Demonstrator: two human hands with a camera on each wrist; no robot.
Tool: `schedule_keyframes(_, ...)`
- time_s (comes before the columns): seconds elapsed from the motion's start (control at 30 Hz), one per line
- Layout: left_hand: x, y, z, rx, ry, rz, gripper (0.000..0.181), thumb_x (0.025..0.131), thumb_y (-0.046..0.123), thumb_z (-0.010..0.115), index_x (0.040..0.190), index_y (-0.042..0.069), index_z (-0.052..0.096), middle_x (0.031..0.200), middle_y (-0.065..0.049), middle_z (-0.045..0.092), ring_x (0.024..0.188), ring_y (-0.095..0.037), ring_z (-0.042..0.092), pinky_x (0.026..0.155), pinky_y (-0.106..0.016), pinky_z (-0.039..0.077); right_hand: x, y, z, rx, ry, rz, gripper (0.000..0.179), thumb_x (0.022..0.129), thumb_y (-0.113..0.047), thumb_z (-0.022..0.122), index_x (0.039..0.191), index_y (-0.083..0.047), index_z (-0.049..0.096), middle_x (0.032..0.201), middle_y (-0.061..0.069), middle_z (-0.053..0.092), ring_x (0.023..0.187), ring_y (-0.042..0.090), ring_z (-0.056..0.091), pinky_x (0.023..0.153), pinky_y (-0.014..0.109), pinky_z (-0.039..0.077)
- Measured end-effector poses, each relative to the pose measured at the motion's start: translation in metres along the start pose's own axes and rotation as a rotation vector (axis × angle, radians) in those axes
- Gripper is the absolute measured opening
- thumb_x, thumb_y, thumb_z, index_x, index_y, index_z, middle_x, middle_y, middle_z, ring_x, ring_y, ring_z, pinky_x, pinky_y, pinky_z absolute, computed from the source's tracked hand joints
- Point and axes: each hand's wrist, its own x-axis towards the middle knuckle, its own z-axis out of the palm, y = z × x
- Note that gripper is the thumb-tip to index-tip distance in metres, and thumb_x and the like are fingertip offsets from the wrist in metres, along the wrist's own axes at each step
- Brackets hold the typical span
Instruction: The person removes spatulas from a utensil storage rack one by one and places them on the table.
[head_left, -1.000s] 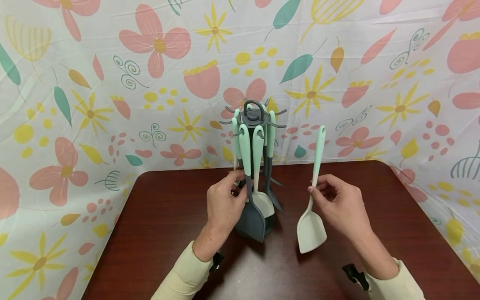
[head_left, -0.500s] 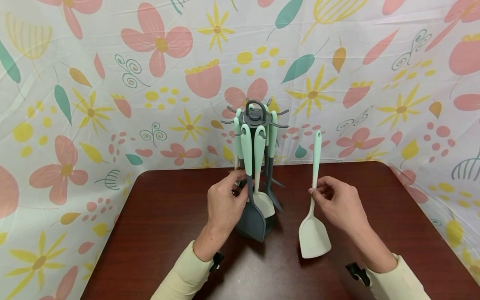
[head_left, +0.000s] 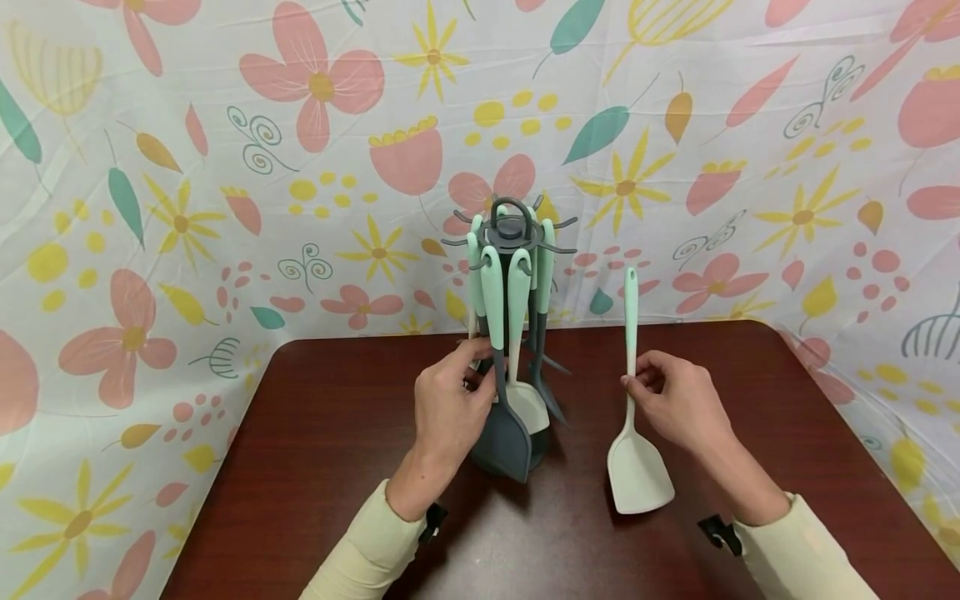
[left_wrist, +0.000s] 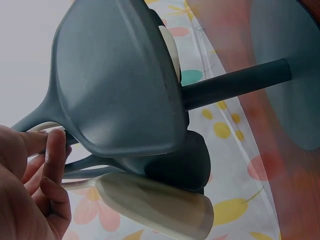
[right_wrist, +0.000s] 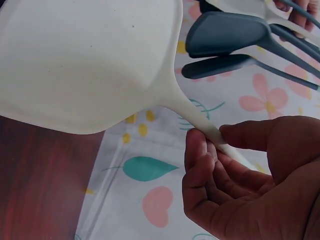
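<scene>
My right hand [head_left: 678, 400] pinches the lower handle of a cream spatula [head_left: 637, 475] with a mint-green grip, held upright right of the stand, its blade hanging down over the table. In the right wrist view, thumb and fingers close on its cream neck [right_wrist: 192, 112]. My left hand [head_left: 450, 404] grips the dark grey utensil stand [head_left: 510, 235] around its post, behind a hanging dark grey spatula [head_left: 508, 433]; the fingertips are partly hidden. That spatula's broad blade [left_wrist: 112, 75] fills much of the left wrist view. A second cream spatula [head_left: 527, 406] hangs beside it.
More mint-handled utensils hang on the stand, among them a dark one [head_left: 551, 400] at its right side. Some hooks [head_left: 558, 250] on the right carry nothing. The brown table [head_left: 337, 467] meets a flowered cloth [head_left: 285, 208] behind.
My right hand has turned the cream spatula more upright and shifted its blade slightly right and down, so more of its flat face shows. The left hand and stand have hardly moved.
</scene>
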Motion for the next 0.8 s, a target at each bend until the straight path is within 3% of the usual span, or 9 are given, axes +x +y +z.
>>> schedule_keyframes(0.8,-0.001,0.000,0.000,0.006,0.004,-0.010,0.019,0.098,0.016,0.079,0.117,0.015,0.077,0.106,0.001,0.081,0.066,-0.007,0.070,0.062,-0.021,0.058,0.009,0.022,0.011,-0.051,-0.171,0.062,0.011,0.097,-0.014,0.075,0.093,-0.005,0.070,0.077,0.002,0.069,0.061,0.017,0.055,0.055,0.033,0.044)
